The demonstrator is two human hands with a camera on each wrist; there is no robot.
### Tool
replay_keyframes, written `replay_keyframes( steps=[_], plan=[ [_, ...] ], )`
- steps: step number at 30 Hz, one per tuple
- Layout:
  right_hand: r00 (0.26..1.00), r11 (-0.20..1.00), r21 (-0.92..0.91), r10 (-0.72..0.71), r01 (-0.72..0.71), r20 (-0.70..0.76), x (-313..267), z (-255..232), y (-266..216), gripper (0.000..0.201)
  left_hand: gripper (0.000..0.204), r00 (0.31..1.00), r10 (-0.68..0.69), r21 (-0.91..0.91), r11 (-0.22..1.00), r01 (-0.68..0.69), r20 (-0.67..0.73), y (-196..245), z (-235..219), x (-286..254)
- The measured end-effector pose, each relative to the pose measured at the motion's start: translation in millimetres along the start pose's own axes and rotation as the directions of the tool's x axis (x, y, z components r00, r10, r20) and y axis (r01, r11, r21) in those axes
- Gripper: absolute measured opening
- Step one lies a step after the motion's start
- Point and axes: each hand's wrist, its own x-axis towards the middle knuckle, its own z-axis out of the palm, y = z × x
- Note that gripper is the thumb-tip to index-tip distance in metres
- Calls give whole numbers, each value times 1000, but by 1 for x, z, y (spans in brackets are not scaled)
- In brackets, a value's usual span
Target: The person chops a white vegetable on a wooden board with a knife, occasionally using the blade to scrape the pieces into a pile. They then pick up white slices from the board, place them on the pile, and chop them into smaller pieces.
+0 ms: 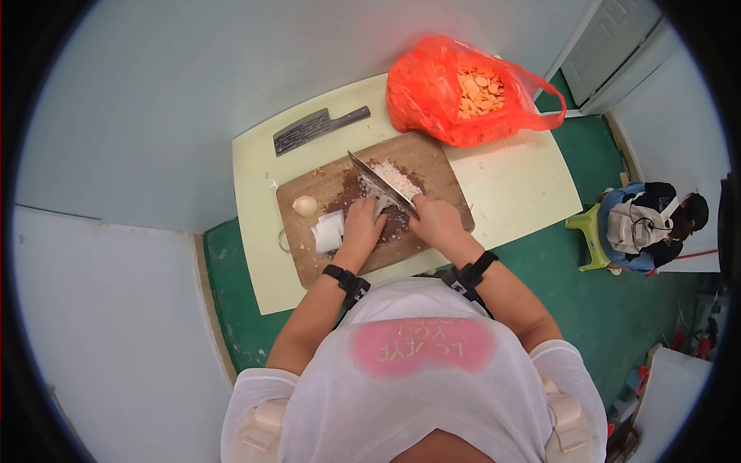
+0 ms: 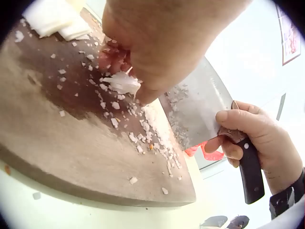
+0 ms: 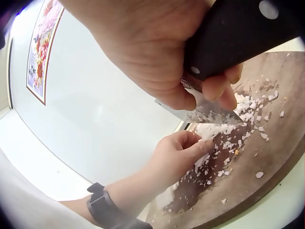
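My right hand grips the black handle of a cleaver, thumb and fingers up at the base of the blade. The blade stands on edge over the wooden chopping board, with white bits stuck to its side. My left hand holds down a piece of white vegetable with bent fingers, close beside the blade. Finely chopped white bits lie heaped beyond the cleaver and scattered over a dark wet patch. Left of my left hand are thick white slices and a pale round piece.
Behind the board a second cleaver lies on the pale yellow table. A red plastic bag full of orange slices stands at the back right. Off to the right, a person sits on a green stool.
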Motion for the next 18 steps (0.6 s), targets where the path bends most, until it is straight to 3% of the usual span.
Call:
replay_keyframes(
  steps=[4, 10, 18],
  plan=[
    [1000, 997, -83, 7, -6, 4, 11, 18, -7, 16, 22, 986, 128, -82, 987, -137, -105, -13, 4, -5],
    [999, 991, -131, -34, 31, -17, 18, 36, -11, 12, 10, 972, 156, -102, 979, -175, -175, -25, 16, -2],
    [999, 986, -163, -44, 41, -18, 22, 39, -11, 13, 9, 974, 57, -137, 987, -88, -218, -20, 21, -2]
  ],
)
